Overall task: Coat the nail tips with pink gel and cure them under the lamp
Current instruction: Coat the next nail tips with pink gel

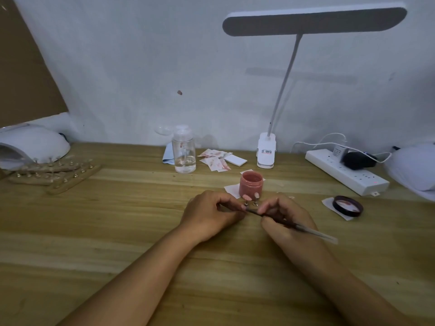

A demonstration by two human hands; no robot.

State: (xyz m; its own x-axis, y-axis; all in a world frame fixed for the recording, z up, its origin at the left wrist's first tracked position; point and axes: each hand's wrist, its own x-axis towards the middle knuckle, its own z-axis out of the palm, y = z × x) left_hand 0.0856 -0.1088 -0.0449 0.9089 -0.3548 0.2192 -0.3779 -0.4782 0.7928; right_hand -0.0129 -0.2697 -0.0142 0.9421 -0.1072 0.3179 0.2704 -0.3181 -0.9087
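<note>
Gently: your right hand [286,216] pinches brush [306,228] pencil-style, working end pointing left, just below two nail tips [246,197] on small stands in front of open pink gel jar [251,183]. Your left hand [208,214] is curled, fingertips meeting brush end; cannot tell whether it grips stand or brush. Brace both wrists on table [117,231]. Load little gel, stroke base to edge, thin even coat. Curing lamp [33,147] sits far left.

A home nail-craft corner: a wooden tabletop [117,231] against a bare wall, with curing lamp [33,144], desk lamp [313,20] and power strip [346,171].
</note>
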